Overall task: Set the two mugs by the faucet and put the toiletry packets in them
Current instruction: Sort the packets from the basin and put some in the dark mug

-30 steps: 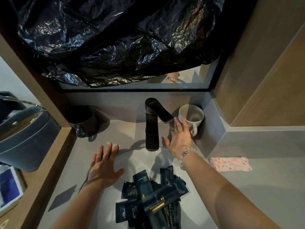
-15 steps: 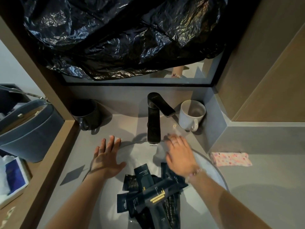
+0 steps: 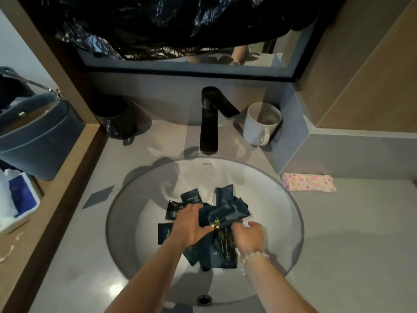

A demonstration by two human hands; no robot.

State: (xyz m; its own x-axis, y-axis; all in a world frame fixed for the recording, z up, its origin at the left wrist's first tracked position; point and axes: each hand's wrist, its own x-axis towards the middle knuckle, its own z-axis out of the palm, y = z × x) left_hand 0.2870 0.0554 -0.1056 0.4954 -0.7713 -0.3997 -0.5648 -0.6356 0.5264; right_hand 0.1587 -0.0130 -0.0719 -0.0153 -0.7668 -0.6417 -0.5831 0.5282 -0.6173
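Observation:
A black faucet stands behind the round white sink. A dark mug sits to its left and a white mug to its right, both upright on the grey counter, handles toward me. Several dark blue toiletry packets lie piled in the sink. My left hand is closed on packets at the pile's top. My right hand reaches into the pile from the right, fingers curled around packets. The lower packets are hidden under my hands.
A pink spotted cloth lies on the counter right of the sink. A blue handbag and an open box sit on the wooden ledge at left. Black plastic sheeting covers most of the mirror above.
Both hands have drawn back from the counter near the faucet and come down into the sink, closing on the packet pile. The view has tilted downward.

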